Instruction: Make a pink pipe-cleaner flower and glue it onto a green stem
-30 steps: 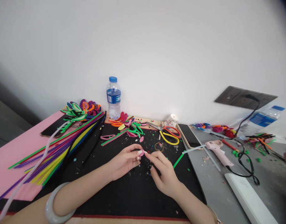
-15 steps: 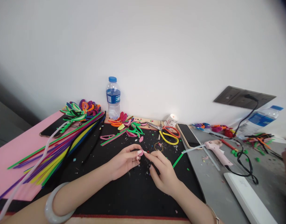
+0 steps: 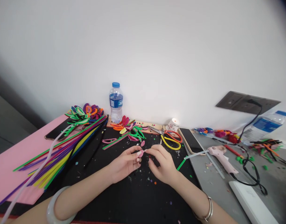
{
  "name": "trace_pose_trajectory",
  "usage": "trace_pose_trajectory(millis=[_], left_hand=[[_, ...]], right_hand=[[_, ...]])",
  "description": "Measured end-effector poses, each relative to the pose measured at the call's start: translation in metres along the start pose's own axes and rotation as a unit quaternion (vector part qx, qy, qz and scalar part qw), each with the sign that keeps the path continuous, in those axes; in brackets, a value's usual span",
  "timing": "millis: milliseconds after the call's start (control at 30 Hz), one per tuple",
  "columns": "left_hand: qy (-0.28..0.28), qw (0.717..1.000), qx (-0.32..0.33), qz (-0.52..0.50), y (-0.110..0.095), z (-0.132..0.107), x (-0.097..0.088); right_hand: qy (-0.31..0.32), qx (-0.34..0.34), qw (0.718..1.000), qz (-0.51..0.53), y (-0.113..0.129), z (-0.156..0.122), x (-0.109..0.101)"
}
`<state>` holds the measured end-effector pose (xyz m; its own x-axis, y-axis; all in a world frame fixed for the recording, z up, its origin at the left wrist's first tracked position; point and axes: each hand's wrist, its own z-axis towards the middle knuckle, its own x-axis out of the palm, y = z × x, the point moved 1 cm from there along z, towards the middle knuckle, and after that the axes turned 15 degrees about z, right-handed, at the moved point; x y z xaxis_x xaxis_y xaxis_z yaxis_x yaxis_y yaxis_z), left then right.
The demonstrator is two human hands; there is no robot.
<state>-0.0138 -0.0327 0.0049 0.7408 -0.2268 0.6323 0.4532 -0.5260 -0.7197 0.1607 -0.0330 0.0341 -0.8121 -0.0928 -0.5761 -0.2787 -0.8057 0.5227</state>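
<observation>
Over the black mat (image 3: 124, 199), my left hand (image 3: 123, 165) pinches a small pink pipe-cleaner loop (image 3: 141, 153) between thumb and fingers. My right hand (image 3: 163, 165) has its index finger and thumb curled at the loop's right end, apparently gripping its tip; the exact contact is too small to make out. Just beyond the fingers lies another pink petal-shaped piece (image 3: 143, 143). Farther back are a green pipe-cleaner bunch (image 3: 137, 133), a pink-and-green stem (image 3: 116, 140) and scissors (image 3: 172, 139) with red and yellow handles.
Long pipe cleaners (image 3: 63, 152) lie across a pink sheet (image 3: 12, 174) at left. A water bottle (image 3: 116, 104) and paper cup (image 3: 172, 126) stand by the wall. At right are a phone (image 3: 191, 141), a corded pink glue gun (image 3: 223, 160), a white box-like object (image 3: 251, 202) and another bottle (image 3: 264, 126).
The view has shifted slightly, so the table things appear lower and farther right. My right fingers have curled in more at the pink loop, while my left hand keeps its pinch.
</observation>
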Motion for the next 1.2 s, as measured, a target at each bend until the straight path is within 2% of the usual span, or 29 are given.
trace_pose_trajectory(millis=[100, 400, 633, 867, 1200], left_hand=[[0.006, 1.000, 0.000, -0.005, -0.002, 0.000, 0.001], [-0.005, 1.000, 0.004, -0.007, -0.002, 0.001, 0.000], [-0.004, 1.000, 0.005, -0.009, -0.004, -0.002, 0.004], [0.006, 1.000, 0.005, -0.012, -0.003, -0.001, 0.002], [0.019, 1.000, 0.005, -0.018, -0.003, -0.003, 0.003]], right_hand=[[-0.034, 0.028, 0.998, 0.049, -0.004, 0.002, 0.002], [0.006, 0.048, 0.992, 0.120, -0.001, -0.014, 0.012], [-0.016, 0.105, 0.984, 0.145, 0.000, -0.016, 0.010], [0.016, 0.078, 0.985, 0.152, 0.005, -0.015, 0.009], [0.021, 0.081, 0.983, 0.161, 0.003, -0.016, 0.010]])
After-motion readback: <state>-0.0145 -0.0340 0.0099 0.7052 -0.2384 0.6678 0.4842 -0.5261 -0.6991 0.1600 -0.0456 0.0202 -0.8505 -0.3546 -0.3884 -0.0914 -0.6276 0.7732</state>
